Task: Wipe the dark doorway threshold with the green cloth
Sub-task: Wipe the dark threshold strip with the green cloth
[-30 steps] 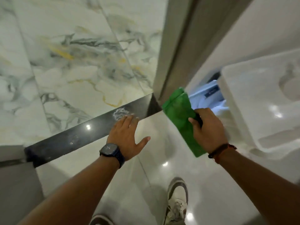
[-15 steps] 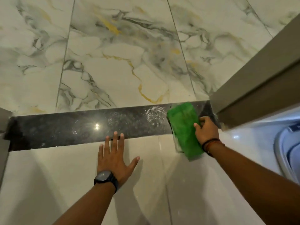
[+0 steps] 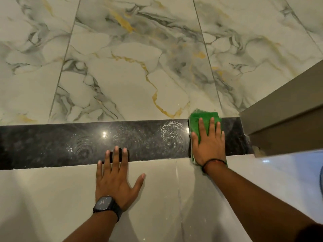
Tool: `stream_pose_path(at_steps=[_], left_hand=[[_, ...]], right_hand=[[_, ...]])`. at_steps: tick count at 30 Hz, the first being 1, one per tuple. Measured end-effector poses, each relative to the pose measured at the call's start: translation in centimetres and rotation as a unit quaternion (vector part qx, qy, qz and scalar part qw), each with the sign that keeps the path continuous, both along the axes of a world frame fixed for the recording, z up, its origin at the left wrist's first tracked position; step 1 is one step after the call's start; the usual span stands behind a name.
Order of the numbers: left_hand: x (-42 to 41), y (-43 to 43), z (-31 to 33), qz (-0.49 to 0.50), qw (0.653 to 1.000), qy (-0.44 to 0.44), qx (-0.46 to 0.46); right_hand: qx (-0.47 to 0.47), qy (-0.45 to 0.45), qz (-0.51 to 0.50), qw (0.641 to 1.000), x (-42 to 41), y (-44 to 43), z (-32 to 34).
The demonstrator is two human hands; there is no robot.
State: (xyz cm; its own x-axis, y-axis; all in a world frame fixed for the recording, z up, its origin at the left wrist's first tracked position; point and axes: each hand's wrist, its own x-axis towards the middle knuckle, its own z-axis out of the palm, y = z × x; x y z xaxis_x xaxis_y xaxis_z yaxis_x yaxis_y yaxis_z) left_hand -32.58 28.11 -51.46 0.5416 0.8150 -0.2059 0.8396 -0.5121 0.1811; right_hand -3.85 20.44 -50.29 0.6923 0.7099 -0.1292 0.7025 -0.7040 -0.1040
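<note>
So my right hand is flat on the green cloth, palm down, fingers stretched out and a little spread, pressing it onto the dark threshold. I'm not gripping the cloth at all, it's just pinned under my open palm. The cloth is folded and sits near the right end of the threshold, close to the grey door frame but not touching it; there's a bare bit of dark stone between them. The far edge of the cloth pokes out past my fingertips and just laps onto the marble-pattern tiles on the far side. A sliver of green also shows by my wrist, on the near side, where the black cord bracelet is.

My left hand is empty and splayed flat on the plain pale floor on the near side. The three middle fingertips reach over the near edge onto the dark strip, while the thumb sticks out to the right on the pale tile. Black watch on that wrist. The two hands are well apart, the left one nearer me and further left along the strip.

The threshold runs across the view left to right, glossy black with speckles. Between my hands and to the left of the cloth there are whitish circular smear marks on it, plus a bright light reflection.
</note>
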Motion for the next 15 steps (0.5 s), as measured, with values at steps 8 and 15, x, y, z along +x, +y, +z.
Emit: stream_pose_path(at_steps=[8, 15], left_hand=[[0.0, 0.2, 0.0, -0.004, 1.0, 0.01, -0.001], [-0.1, 0.2, 0.1, -0.002, 1.0, 0.015, -0.003]], right_hand=[[0.011, 0.023, 0.137, 0.99, -4.8, 5.2, 0.0], [0.012, 0.046, 0.301, 0.952, -7.6, 1.1, 0.4]])
